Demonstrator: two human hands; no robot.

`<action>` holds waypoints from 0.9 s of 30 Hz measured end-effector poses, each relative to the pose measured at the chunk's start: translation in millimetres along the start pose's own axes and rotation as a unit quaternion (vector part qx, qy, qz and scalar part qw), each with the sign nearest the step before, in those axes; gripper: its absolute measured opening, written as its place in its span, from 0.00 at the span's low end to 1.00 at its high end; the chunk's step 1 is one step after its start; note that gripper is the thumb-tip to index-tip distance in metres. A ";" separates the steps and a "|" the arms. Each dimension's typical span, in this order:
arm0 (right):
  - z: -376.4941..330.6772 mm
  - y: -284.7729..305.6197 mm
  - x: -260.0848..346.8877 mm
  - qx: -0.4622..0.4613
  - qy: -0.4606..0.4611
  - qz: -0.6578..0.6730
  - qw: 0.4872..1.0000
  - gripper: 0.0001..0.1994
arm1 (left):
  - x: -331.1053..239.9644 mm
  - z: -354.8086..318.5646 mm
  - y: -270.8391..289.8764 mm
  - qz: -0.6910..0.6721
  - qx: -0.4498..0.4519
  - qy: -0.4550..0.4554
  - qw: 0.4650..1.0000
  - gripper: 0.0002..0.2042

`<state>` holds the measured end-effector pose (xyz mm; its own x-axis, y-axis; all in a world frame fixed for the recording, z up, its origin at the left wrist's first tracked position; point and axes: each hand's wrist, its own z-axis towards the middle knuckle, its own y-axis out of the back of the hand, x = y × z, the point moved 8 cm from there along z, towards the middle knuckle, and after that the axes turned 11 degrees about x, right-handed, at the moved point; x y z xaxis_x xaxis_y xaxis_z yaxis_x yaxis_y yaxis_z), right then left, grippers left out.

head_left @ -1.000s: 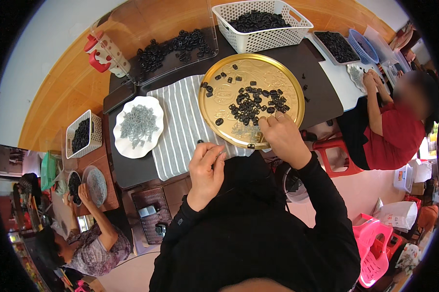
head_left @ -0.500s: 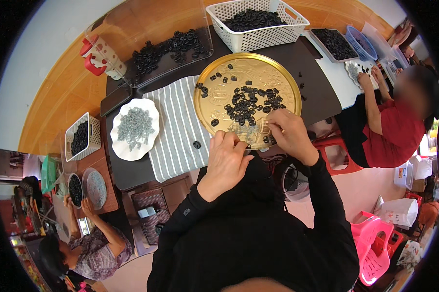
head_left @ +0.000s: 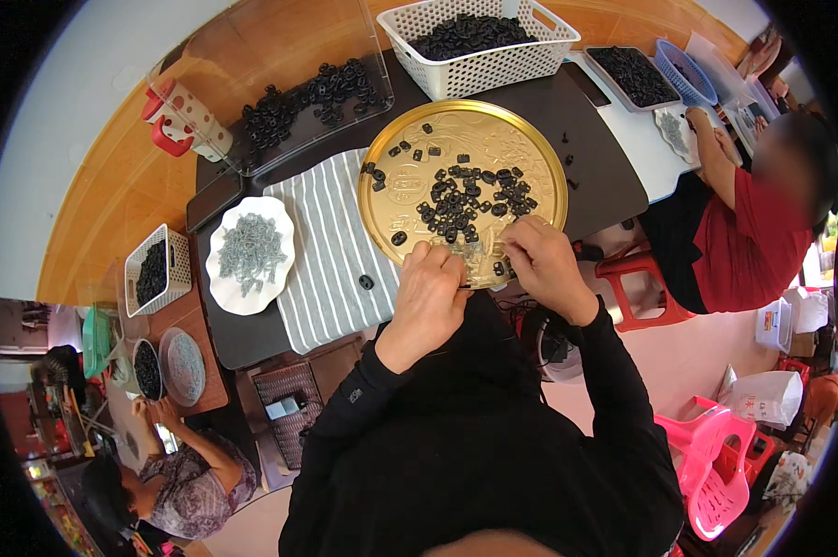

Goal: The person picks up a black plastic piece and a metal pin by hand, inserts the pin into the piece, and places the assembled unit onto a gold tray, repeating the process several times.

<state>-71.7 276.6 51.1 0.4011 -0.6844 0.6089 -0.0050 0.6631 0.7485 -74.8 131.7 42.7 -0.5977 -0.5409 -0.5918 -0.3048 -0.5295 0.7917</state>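
Both my hands work at the near rim of a round gold tray (head_left: 523, 137). My left hand (head_left: 426, 299) is closed with its fingers curled; whatever it grips is hidden. Close by on the right, my right hand (head_left: 551, 271) pinches thumb and fingers together over something too small to make out. Small black plastic parts (head_left: 456, 206) lie heaped and scattered on the tray, some oval, some blocky. Small clear pieces (head_left: 475, 252) lie between my hands. To the left, a white scalloped plate (head_left: 238, 302) holds a pile of clear pieces (head_left: 252, 247).
A striped cloth (head_left: 319, 237) bears one black part (head_left: 366, 282). Behind stand a clear bin (head_left: 389, 91) of black parts, a dotted cup (head_left: 196, 125) and a white basket (head_left: 479, 72). Co-workers sit at left (head_left: 192, 492) and right (head_left: 753, 232), the latter near a red stool (head_left: 637, 283).
The view has shifted slightly. My right hand's fingertips have moved down and left, nearer my left hand. The right co-worker's arms have moved, and the left co-worker's hands have come closer together.
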 end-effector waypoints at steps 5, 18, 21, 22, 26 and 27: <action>12.8 -6.8 16.4 -0.009 0.035 -0.152 0.988 0.05 | 2.1 -2.5 -3.9 -0.020 -0.014 -0.019 1.000 0.10; 26.7 -34.0 34.6 0.066 0.068 -0.342 0.935 0.05 | 5.9 -7.6 -0.5 -0.054 -0.014 -0.052 0.997 0.07; 23.3 -23.3 26.9 0.029 0.052 -0.277 0.959 0.04 | 5.4 -6.9 -0.4 -0.060 -0.009 -0.060 0.996 0.07; 20.8 -15.9 23.6 0.000 0.044 -0.214 0.976 0.03 | 6.5 -6.5 -0.2 -0.060 -0.011 -0.060 0.996 0.07; 7.8 -12.3 8.0 0.002 -0.038 0.065 0.997 0.04 | 11.4 -5.1 -7.4 -0.092 0.016 -0.052 0.994 0.07; 4.7 -14.3 6.5 -0.010 -0.032 0.132 0.991 0.05 | 12.4 -4.4 -8.4 -0.094 0.019 -0.044 0.994 0.08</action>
<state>-73.3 261.3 45.6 0.3284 -0.5041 0.7987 -0.0841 0.8267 0.5564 -76.4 126.6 28.1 -0.5897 -0.3736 -0.7160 -0.4441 -0.5905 0.6739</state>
